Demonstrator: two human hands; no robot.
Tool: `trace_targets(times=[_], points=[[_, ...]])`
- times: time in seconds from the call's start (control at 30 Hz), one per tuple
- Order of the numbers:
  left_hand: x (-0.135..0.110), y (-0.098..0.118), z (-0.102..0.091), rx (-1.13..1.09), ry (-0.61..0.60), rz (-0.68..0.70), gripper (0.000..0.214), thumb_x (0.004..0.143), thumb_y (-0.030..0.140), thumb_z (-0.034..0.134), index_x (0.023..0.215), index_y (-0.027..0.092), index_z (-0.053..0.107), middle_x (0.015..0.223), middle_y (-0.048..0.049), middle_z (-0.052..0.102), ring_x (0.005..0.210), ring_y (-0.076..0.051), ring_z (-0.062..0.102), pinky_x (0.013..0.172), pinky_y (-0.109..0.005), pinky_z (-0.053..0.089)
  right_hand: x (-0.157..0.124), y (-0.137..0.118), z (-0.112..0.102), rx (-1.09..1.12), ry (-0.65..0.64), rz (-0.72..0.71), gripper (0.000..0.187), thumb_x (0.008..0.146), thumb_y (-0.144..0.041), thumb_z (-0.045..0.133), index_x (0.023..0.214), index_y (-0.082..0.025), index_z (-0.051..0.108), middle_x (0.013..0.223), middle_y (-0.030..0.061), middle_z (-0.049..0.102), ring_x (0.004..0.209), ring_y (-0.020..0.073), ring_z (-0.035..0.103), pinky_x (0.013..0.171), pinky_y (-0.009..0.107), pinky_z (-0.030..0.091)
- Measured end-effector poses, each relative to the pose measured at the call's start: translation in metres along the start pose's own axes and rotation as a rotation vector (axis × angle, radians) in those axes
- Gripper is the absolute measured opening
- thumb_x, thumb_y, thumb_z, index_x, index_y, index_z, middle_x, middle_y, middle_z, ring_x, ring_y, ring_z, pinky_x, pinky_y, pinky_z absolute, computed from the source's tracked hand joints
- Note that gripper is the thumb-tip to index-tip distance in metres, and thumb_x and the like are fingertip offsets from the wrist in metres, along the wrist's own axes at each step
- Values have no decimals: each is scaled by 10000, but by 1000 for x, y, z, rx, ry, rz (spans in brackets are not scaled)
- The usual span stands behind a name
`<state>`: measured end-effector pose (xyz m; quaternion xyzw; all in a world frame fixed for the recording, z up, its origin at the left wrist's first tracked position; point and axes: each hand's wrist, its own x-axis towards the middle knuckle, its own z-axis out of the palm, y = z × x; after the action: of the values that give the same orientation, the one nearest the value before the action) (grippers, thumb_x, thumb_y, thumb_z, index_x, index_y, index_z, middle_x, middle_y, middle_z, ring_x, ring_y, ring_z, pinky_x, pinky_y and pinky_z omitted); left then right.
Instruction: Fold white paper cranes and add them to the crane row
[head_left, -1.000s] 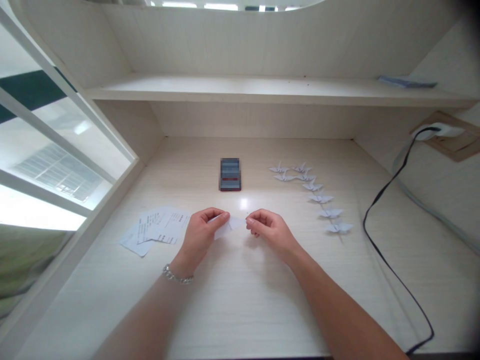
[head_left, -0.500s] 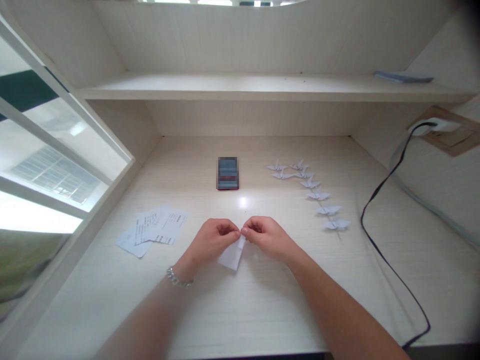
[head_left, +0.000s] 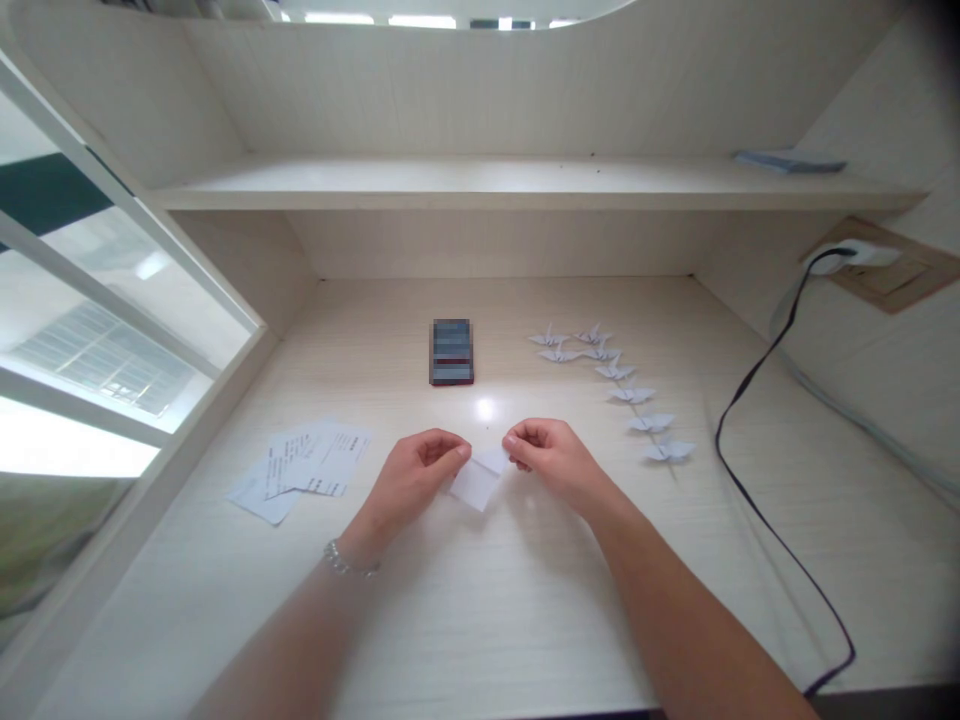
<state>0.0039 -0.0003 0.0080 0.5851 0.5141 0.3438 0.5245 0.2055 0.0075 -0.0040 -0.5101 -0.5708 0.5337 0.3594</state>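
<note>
A small folded white paper (head_left: 478, 484) is held just over the desk between my two hands. My left hand (head_left: 421, 470) pinches its left corner between thumb and forefinger. At the opposite, right corner, the thumb and forefinger of my right hand (head_left: 551, 460) are closed on the paper. A crease or folded flap shows along its upper part. To the right lie several folded white paper cranes (head_left: 631, 395) in a curving row. Printed paper sheets (head_left: 319, 458) overlap at the left, beyond my left wrist.
A phone (head_left: 451, 352) lies on the desk (head_left: 480, 620) past my hands. At the right, a black cable (head_left: 721, 440) runs from a wall socket (head_left: 889, 262) to the front edge. A shelf (head_left: 450, 180) spans the back, holding a flat bluish item (head_left: 791, 161). A window (head_left: 112, 290) borders the left.
My hands have moved apart, the right one to the right. The paper, narrow and hanging before, now spreads wider between them. The view has shifted slightly.
</note>
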Motion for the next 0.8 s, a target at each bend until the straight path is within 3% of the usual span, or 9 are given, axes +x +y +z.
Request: trace_targets(times=[0.17,0.33,0.4,0.53,0.67,0.8], points=[[2,-6,6,3,-14,-38,229,744,366,578,756,143,627,692,-28,633,603,-133,557,537,-227,414,0,-4,1,-8,-38,2,173,763,-291,532,701,-142,596,622,12,571,567,115,502,548,237,389],[1,-6,0,123,-34,12,215,774,353,540,761,152,615,688,-18,623,604,-126,542,540,-224,404,-4,-13,-7,-179,35,-111,168,790,-292,510,778,-159,610,724,27,614,654,132,538,601,247,408],[-2,-5,1,229,-67,70,194,785,325,523,756,162,624,692,-16,632,624,-131,544,566,-230,404,-8,-16,-2,-257,-55,-167,143,784,-251,510,811,-173,626,779,27,635,703,138,556,625,244,411],[-6,-2,6,343,-139,153,160,786,256,508,750,174,640,689,-7,641,637,-128,545,595,-232,397,-13,-16,14,-393,-195,-207,160,755,-169,485,742,-176,644,689,2,628,624,119,535,568,229,384],[-5,0,2,287,-164,133,144,770,254,537,722,165,639,662,-4,627,616,-118,525,570,-222,388,-14,-15,10,-378,-227,-154,155,711,-137,481,699,-170,632,634,-12,599,580,106,506,517,212,361],[-1,1,-14,87,-92,13,160,747,295,585,709,146,628,652,-13,613,590,-114,522,541,-218,388,-9,-13,-9,-342,-179,-91,107,687,-156,515,651,-161,616,593,-16,561,550,102,472,483,214,328]])
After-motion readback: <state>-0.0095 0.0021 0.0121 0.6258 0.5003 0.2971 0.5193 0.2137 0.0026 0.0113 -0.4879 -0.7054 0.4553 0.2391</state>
